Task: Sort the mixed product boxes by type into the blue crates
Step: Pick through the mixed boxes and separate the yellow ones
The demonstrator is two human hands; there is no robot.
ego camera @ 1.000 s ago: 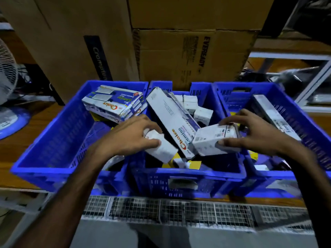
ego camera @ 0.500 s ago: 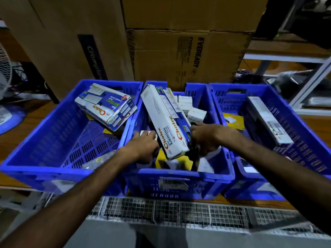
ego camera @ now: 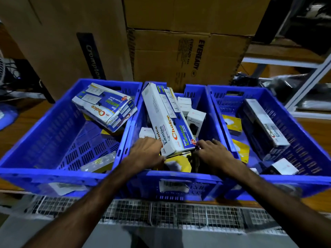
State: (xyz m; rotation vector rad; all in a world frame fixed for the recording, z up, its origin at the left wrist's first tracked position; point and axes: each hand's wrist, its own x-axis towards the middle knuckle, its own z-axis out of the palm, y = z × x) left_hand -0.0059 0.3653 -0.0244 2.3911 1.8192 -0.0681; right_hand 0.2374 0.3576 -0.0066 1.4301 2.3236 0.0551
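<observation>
Three blue crates (ego camera: pixel 172 178); two hands (ego camera: pixel 146 153) in the middle one.

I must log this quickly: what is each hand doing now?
Left hand: on the Choice boxes, grip unclear.
Right hand: cannot be told.

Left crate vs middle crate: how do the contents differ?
The left crate holds one stack of Choice boxes at its far end, floor mostly bare; the middle crate is crowded. Its Choice boxes lean lengthwise among small white boxes. Both hands, left hand and right hand, reach into the middle crate only. Both are blue, slotted.
</observation>
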